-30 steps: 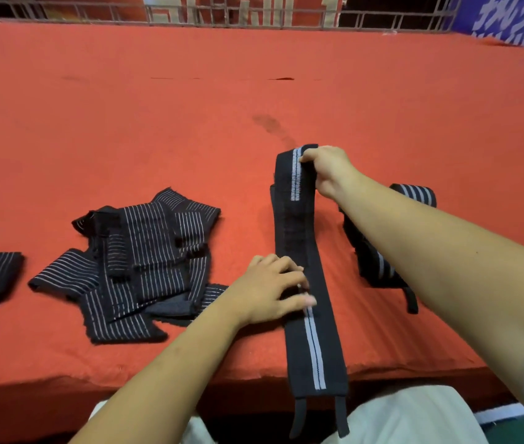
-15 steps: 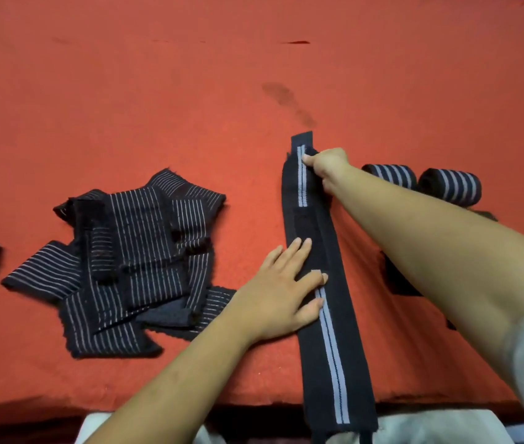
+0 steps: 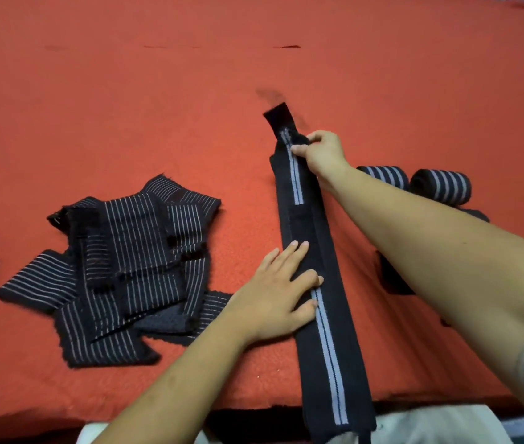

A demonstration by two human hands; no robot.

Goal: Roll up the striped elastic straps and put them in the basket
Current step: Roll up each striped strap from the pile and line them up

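A red cloth [image 3: 126, 91] covers the table. The strap [image 3: 329, 331] lies flat on it, running away from the person, with its near end hanging over the edge. It looks soft, light and stretchy, and apt to spring loose. So the roll likely has to start tight at the far end and be kept under tension. The right hand [image 3: 321, 152] pinches that far end with curled fingers. The left hand [image 3: 273, 296] presses flat on the middle, fingers straight. A pile [image 3: 126, 267] of unrolled straps lies to the left, and two rolls [image 3: 440, 187] sit beyond the right arm. No basket shows.
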